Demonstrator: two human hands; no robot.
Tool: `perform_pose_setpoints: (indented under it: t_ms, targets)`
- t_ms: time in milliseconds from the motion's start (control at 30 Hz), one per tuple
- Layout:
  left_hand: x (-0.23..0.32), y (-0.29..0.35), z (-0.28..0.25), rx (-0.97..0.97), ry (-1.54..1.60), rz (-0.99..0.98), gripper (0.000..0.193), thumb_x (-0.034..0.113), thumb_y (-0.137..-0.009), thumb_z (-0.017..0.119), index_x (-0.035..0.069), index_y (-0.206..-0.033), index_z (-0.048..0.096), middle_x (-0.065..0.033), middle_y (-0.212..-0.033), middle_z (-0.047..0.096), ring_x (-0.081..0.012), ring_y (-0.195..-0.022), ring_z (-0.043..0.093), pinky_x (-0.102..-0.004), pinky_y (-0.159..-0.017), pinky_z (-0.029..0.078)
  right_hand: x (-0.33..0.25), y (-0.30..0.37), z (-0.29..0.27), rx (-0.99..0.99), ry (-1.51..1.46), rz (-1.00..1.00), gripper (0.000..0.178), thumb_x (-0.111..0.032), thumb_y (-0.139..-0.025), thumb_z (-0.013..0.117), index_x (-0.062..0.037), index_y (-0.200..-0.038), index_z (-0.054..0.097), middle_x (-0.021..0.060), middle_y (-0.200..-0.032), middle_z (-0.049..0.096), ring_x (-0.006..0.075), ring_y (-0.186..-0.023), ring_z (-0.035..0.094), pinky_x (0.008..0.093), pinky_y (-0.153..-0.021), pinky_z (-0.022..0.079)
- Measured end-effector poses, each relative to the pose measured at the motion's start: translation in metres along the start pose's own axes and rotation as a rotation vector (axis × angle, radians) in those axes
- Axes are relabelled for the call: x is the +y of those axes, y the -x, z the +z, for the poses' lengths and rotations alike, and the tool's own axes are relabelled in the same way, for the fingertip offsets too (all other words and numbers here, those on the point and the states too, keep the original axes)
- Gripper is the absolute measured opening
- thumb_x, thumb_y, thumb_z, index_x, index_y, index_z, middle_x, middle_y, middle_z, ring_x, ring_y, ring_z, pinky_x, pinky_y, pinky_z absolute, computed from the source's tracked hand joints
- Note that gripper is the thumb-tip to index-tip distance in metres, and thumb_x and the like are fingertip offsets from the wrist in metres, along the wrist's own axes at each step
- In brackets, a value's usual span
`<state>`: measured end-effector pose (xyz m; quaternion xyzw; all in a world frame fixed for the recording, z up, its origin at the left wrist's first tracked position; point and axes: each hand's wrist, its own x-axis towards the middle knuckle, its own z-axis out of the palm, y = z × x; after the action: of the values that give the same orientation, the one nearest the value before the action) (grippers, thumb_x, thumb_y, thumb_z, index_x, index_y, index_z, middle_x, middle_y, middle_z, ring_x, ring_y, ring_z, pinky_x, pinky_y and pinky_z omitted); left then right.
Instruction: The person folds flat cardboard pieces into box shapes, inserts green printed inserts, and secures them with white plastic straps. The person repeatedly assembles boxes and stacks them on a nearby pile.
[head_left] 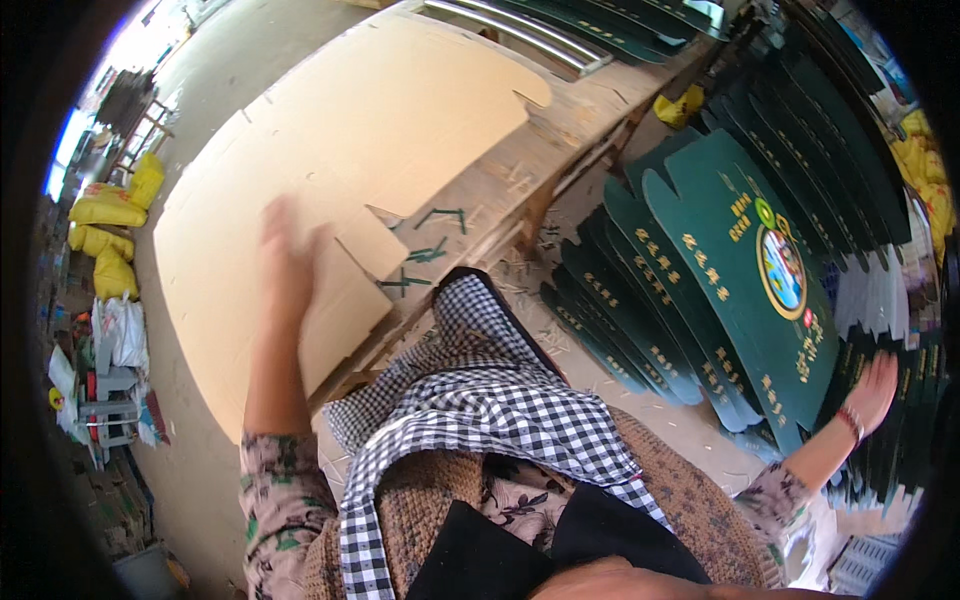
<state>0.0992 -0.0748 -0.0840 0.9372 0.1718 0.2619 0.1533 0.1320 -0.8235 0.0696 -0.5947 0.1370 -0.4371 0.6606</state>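
Observation:
A large flat sheet of plain brown cardboard (350, 130), with cut notches and creases, lies across the wooden table in front of me. My left hand (288, 250) is over its left part, smeared by motion, so its fingers are hard to read. On the right stands a stack of dark green printed cardboard sheets (700, 250), with gold lettering and an oval picture on the front one. My right hand (875, 392) is at the near right edge of that stack, fingers stretched out and nothing visibly gripped. Whether it touches a sheet I cannot tell.
Small dark green cardboard scraps (425, 255) lie on the wooden table (540, 150) beside the sheet. Metal bars (520, 35) cross its far end. More green sheets (800, 150) lean at the far right. Yellow sacks (110, 205) sit on the floor at left.

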Motion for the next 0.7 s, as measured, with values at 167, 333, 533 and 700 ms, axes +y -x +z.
perform_pose_setpoints:
  t_ms: [167,333,533,700]
  targets:
    - [-0.124,0.125,-0.099,-0.117,-0.596,-0.775,0.072,0.04,-0.087,0.059,-0.005,-0.137,0.035,-0.0299,-0.138,0.037,-0.0424,-0.131,0.032,-0.0464,-0.109,0.025,0.06,0.091,0.307,-1.06,0.443,-0.027,0.046,-0.023,-0.09,0.055,-0.0079,-0.133,0.049,0.0133,-0.12,0.06,0.0228,-0.111,0.056,0.0331,-0.094,0.044]
    - [-0.063,0.181,-0.153,0.044,-0.46,-0.729,0.071,0.035,-0.085,0.06,-0.008,-0.136,0.034,-0.0325,-0.137,0.037,-0.0428,-0.13,0.033,-0.0456,-0.109,0.026,0.178,0.136,0.514,-1.069,0.865,-0.808,0.09,-0.048,-0.074,0.071,0.0062,-0.135,0.034,0.0273,-0.134,0.043,0.0361,-0.124,0.044,0.0409,-0.102,0.039]
    - [-0.03,0.209,-0.207,0.119,-0.286,-0.72,0.065,0.03,-0.085,0.061,-0.009,-0.132,0.04,-0.0326,-0.134,0.04,-0.0433,-0.128,0.036,-0.0436,-0.107,0.029,0.166,0.174,0.533,-1.305,1.054,-0.324,0.082,-0.069,-0.07,0.058,0.0024,-0.111,0.063,0.0248,-0.117,0.059,0.0358,-0.112,0.056,0.0396,-0.094,0.045]
    - [-0.027,0.223,-0.202,0.215,-0.134,-0.773,0.058,0.028,-0.085,0.062,-0.01,-0.126,0.047,-0.0316,-0.12,0.053,-0.0392,-0.114,0.051,-0.0401,-0.097,0.04,0.164,0.164,0.502,-1.325,1.049,-0.443,0.069,-0.053,-0.069,0.069,0.0075,-0.1,0.066,0.0265,-0.105,0.063,0.0377,-0.099,0.062,0.041,-0.085,0.049]
